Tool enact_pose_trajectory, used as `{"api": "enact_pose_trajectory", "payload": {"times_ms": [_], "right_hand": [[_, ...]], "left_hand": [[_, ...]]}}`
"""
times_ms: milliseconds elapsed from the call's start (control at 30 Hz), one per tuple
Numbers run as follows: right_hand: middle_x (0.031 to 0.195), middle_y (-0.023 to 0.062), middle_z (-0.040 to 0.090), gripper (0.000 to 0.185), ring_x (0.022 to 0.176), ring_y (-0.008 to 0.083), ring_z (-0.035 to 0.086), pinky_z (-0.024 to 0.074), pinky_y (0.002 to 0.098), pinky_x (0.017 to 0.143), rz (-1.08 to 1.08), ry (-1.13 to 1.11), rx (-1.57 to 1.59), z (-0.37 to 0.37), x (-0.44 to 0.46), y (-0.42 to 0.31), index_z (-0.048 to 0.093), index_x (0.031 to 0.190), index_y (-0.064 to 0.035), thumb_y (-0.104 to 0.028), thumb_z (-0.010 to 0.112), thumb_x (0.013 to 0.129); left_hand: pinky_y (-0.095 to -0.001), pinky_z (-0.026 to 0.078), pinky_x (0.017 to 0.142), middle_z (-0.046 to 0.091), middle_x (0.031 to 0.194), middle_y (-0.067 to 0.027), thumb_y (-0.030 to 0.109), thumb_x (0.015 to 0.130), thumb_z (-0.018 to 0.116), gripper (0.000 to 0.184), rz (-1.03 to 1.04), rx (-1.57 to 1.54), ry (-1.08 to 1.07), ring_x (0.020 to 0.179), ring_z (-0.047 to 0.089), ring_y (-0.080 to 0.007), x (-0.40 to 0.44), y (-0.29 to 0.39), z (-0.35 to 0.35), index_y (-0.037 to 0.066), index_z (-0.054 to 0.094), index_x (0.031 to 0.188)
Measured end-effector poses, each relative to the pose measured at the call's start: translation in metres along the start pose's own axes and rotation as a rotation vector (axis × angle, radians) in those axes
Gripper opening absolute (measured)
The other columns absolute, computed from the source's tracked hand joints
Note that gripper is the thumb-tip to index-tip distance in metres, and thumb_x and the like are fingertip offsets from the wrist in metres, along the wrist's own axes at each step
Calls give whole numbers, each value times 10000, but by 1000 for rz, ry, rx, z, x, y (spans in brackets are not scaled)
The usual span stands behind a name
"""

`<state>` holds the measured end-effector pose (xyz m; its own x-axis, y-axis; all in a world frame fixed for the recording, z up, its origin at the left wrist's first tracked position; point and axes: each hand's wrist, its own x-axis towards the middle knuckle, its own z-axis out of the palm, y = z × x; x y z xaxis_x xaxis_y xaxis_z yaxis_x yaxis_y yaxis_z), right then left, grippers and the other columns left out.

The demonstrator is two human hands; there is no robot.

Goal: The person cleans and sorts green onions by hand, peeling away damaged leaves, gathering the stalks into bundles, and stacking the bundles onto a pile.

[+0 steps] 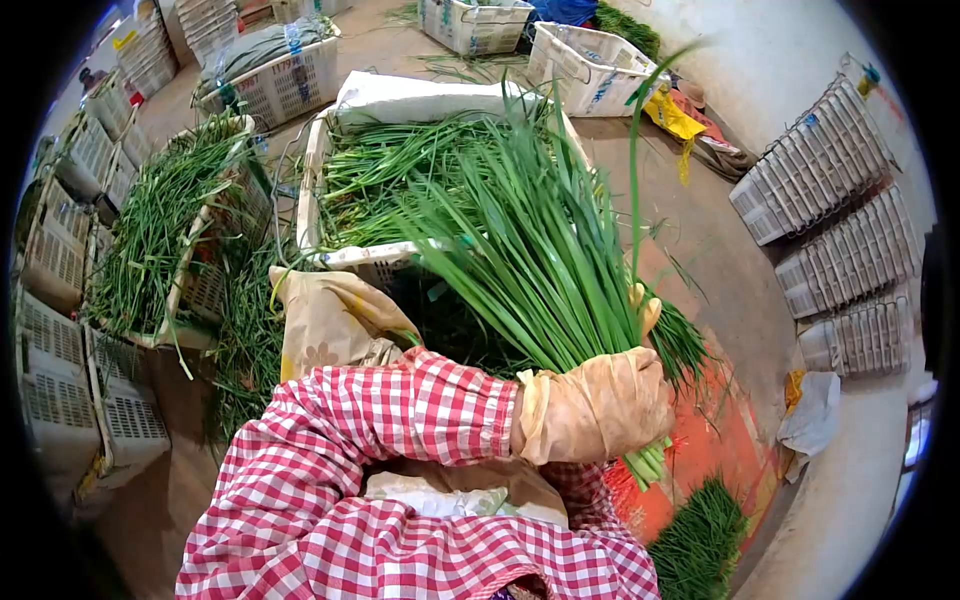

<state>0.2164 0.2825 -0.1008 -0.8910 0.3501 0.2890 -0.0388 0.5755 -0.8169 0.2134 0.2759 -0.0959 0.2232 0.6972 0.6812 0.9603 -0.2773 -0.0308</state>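
Note:
My left hand, in a tan glove, reaches across my body to the right and is closed around a bunch of garlic chives. The long green leaves fan up and away to the left, and the pale cut ends stick out below the glove. My right forearm passes under the left hand, and the right hand is mostly hidden behind it and the bunch. Yellowish glove fingertips show at the bunch's right side; I cannot tell which hand they belong to.
Ahead stands a white crate heaped with chives, and another full crate is at the left. A pile of chives lies on the floor at lower right, by an orange-red sheet. Stacked crates lean along the right wall.

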Motion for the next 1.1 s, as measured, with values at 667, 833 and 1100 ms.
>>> {"api": "enact_pose_trajectory", "payload": {"times_ms": [667,833,1100], "right_hand": [[1073,84,636,373,938,158,601,491,274,823,203,304,686,-49,15,79,553,1211,-42,-203,631,884],[1020,45,662,374,857,75,606,503,201,733,440,349,644,-57,9,66,562,1197,-32,-225,631,885],[710,20,622,262,631,84,537,431,233,589,90,55,240,-19,39,12,671,1060,-79,-232,664,847]], "left_hand": [[-355,389,427,514,561,-70,128,679,601,103,79,-140,-441,430,455,-228,-23,-101,-57,43,543,681],[-325,317,395,508,517,-60,196,589,632,159,266,-199,-279,426,457,-220,-83,-59,-34,49,573,602],[-393,471,530,604,599,-58,149,604,679,94,176,-346,-475,586,603,-272,-114,-30,-16,83,687,671]]}}
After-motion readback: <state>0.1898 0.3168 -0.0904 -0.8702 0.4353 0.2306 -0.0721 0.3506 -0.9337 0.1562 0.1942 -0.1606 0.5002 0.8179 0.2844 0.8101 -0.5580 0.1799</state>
